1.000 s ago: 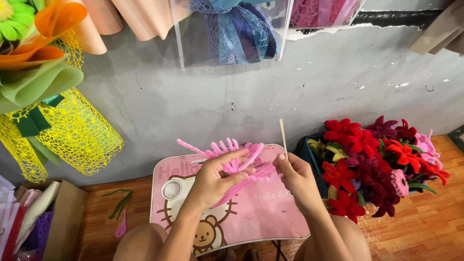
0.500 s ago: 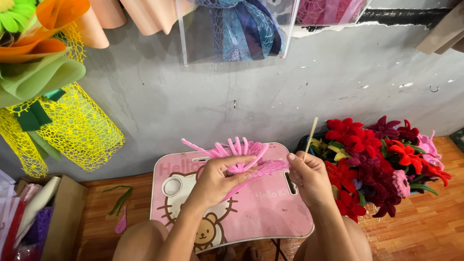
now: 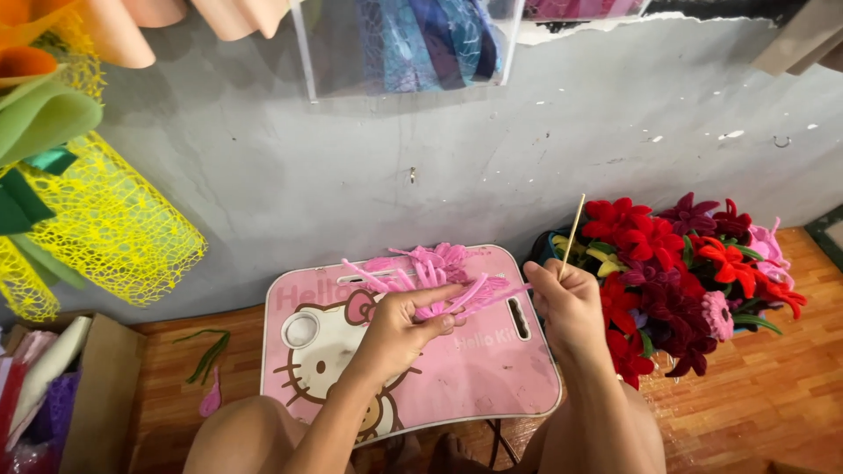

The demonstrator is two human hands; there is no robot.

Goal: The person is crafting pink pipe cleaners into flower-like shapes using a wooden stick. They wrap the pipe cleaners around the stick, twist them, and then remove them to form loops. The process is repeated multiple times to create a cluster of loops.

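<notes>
My left hand (image 3: 399,329) is closed on a bunch of pink fuzzy pipe-cleaner petals (image 3: 430,272) that fan out above a pink cartoon-printed lap table (image 3: 492,377). My right hand (image 3: 566,303) pinches a thin wooden stick (image 3: 573,226) that points up and slightly right, beside the table's right edge. The two hands are a short way apart, and some pink strands reach from the left hand toward the right hand.
A container of red, maroon and pink handmade flowers (image 3: 685,272) stands on the wooden floor at the right. Yellow mesh wrap (image 3: 105,228) and green felt hang at the left. A cardboard box (image 3: 97,386) sits at lower left. A grey wall (image 3: 439,149) is straight ahead.
My right hand has drawn away to the right with the stick, which now tilts right. My left hand keeps the pink petals over the table.
</notes>
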